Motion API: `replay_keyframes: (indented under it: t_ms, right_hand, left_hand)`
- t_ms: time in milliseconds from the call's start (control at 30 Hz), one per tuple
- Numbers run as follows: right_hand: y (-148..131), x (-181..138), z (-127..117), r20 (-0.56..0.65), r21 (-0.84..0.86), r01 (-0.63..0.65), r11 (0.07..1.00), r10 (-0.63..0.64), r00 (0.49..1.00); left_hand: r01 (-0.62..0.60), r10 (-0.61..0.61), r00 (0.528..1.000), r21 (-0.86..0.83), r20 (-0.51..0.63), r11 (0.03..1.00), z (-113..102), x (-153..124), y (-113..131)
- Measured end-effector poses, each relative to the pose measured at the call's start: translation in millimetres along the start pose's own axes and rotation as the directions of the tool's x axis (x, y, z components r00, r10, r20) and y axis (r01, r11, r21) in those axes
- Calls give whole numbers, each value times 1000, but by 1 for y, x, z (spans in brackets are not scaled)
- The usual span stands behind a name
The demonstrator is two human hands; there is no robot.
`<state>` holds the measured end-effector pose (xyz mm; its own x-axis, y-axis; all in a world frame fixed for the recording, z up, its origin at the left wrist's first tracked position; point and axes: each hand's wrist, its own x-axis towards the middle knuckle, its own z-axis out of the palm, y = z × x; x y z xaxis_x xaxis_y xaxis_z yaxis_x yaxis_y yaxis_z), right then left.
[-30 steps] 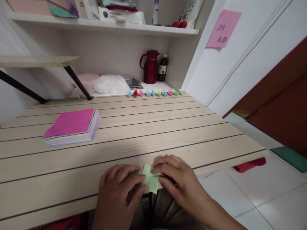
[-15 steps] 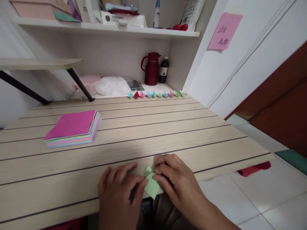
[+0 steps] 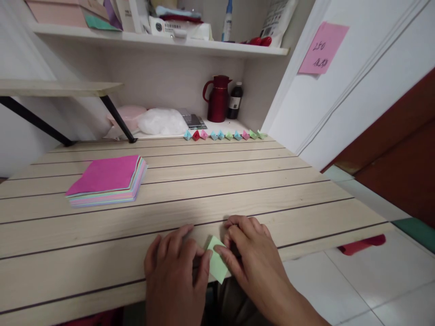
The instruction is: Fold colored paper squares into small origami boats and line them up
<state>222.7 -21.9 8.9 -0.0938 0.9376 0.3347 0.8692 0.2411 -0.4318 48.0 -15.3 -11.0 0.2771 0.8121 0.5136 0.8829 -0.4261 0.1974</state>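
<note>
A small folded piece of light green paper (image 3: 218,266) lies at the table's front edge, its lower corner reaching past the edge. My left hand (image 3: 178,267) pinches its left side between thumb and forefinger, the other fingers curled on the wood. From the other side, my right hand (image 3: 253,258) has its thumb on the upper part of the paper, with the fingers bent behind it. The right fingertips are partly hidden. Along the back of the table stands a row of several small folded paper shapes (image 3: 220,135) in blue, red, pink and green.
A stack of coloured square paper (image 3: 105,175), magenta on top, lies at the left. A red jug (image 3: 218,100) and a dark bottle (image 3: 235,100) stand in the back recess, beside a white plastic bag (image 3: 162,121). A raised wooden shelf (image 3: 61,88) on black legs stands at far left.
The green paper's upper flap, which stuck out as a separate square, now lies in line with the rest as one longer shape. My right thumb has moved up onto it. The view has shifted slightly.
</note>
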Motion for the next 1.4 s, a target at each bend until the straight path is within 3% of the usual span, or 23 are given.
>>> replay_keyframes:
  t_ms: [333,600,767,867,967,1033,1100,1267,1400]
  right_hand:
    - [4,-1,2,8,-13,24,1000,-24,1000]
    - [6,-6,0,-30,74,188,979,-187,982]
    - [7,-10,4,-62,13,213,977,-212,975]
    - [9,-11,5,-63,-10,254,967,-254,965]
    - [10,-10,5,-65,-27,277,961,-278,958]
    - [10,-11,3,-70,-35,284,958,-286,956]
    - [12,-13,0,-55,-44,311,949,-313,948]
    - [21,-26,-5,76,-127,440,889,-434,898]
    - [29,-41,4,-29,-202,381,902,-395,918]
  left_hand:
    - [86,-86,996,-43,5,995,0,3,11]
    - [98,-98,995,-6,27,995,0,6,16]
    - [110,-112,993,60,23,992,-3,3,1]
    - [129,-120,989,106,-87,986,-4,-6,-11]
    - [-16,37,985,124,-170,992,-3,-15,-12]
    - [-200,216,970,141,-108,970,-1,-20,-7]
    - [-300,305,952,151,-7,942,1,-24,-3]
    - [-222,213,974,145,80,964,4,-34,6]
    - [-140,141,990,162,4,977,12,-39,16]
